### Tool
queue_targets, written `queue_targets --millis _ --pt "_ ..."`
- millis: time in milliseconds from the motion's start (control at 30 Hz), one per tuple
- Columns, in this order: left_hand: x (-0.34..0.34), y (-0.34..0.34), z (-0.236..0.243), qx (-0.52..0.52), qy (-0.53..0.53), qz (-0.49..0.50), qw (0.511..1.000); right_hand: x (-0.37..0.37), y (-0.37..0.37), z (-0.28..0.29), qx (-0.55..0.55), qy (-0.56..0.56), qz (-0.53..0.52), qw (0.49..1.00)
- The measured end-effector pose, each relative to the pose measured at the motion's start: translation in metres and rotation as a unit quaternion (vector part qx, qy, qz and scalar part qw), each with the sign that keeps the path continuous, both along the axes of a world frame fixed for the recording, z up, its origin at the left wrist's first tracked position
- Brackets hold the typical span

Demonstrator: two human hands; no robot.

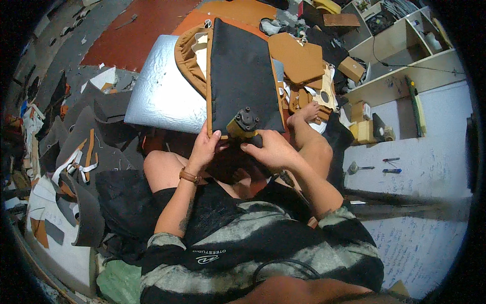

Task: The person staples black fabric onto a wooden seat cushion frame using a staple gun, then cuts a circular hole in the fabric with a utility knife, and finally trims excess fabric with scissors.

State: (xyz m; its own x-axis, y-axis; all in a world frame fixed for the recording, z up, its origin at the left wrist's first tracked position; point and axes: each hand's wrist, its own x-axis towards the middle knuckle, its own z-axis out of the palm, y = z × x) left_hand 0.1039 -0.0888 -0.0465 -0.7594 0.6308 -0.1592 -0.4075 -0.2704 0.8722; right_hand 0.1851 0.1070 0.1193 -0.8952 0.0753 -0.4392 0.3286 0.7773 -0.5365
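A black padded panel [242,71] edged in tan-brown material lies in front of me between my knees. At its near left corner my left hand [204,149] is closed on the edge, with the thumb on top. My right hand [272,150] is wrapped round the handle of a pneumatic staple gun [244,124] with a yellow body and a dark bolted cap. The staple gun is over the panel's near edge, and its nose is hidden beneath its cap. Gathered tan-brown fabric [186,58] with white material inside bulges out along the panel's left side.
A silver foil-covered board [163,83] sits left of the panel. Tan-brown padded pieces [297,57] are piled at the far right. Grey sheet scraps [112,139] and offcuts lie to my left. A pale board [400,167] with small tools and a shelf [405,66] stand to my right.
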Motion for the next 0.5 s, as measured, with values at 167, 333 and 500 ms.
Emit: queue_targets --millis 167,333,500 --pt "-0.043 -0.02 0.075 -0.236 -0.006 -0.003 0.972 0.014 0.031 0.024 -0.148 -0.025 -0.123 0.981" --pt "-0.118 -0.039 0.038 -0.446 0.41 0.3 0.737 0.011 0.075 0.041 -0.079 0.105 -0.195 0.972" --pt "-0.105 0.006 0.052 -0.501 0.561 0.137 0.644 0.0 0.105 0.011 -0.181 0.105 -0.236 0.949"
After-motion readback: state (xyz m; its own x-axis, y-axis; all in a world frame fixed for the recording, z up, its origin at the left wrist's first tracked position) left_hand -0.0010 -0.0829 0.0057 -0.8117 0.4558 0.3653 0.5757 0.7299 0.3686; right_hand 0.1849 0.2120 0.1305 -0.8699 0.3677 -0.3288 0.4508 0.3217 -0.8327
